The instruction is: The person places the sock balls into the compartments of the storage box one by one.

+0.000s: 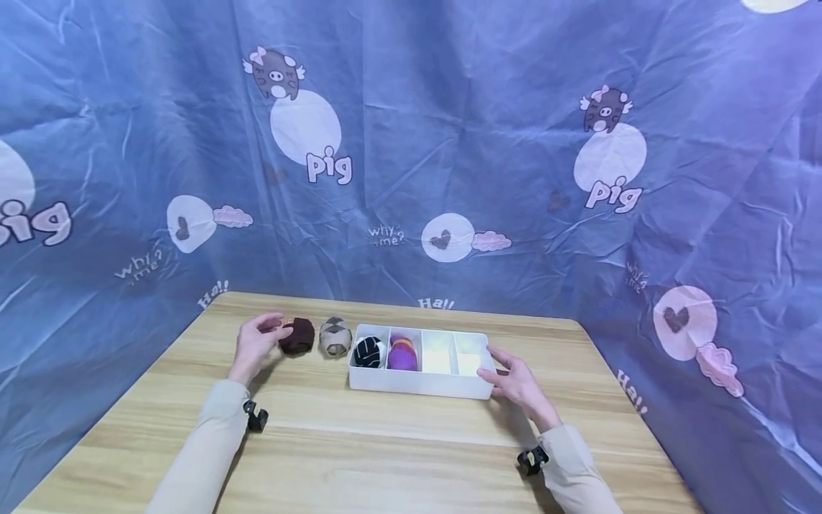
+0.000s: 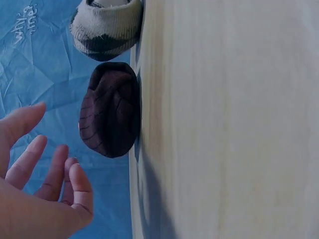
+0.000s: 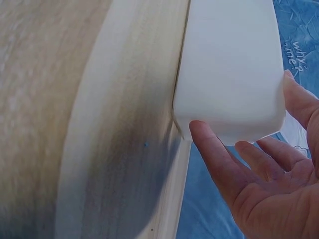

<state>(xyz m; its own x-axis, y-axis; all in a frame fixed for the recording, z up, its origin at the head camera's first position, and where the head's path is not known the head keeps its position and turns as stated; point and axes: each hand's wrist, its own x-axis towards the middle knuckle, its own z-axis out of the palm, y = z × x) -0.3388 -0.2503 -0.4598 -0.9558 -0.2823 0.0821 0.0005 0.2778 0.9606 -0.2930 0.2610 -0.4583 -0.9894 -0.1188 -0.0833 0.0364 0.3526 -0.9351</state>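
My left hand (image 1: 255, 344) is beside a dark brown balled sock (image 1: 297, 336), its fingers apart and loosely bent. A gap shows between them and the brown sock (image 2: 109, 110) in the left wrist view. Right of that sock lies a grey and beige patterned balled sock (image 1: 335, 336). A long white divided box (image 1: 417, 383) stands on the table, with a black and white sock (image 1: 369, 352) in its leftmost compartment and a purple sock (image 1: 402, 354) in the one beside it. My right hand (image 1: 519, 382) holds the box's right end, thumb at the rim and fingertips against the end wall.
The wood-grain table (image 1: 385, 457) carries all of these. Behind it and along both sides hangs a blue printed cloth (image 1: 398, 143). A black wrist mount (image 1: 255, 416) sits on the left sleeve, another mount (image 1: 531, 460) on the right.
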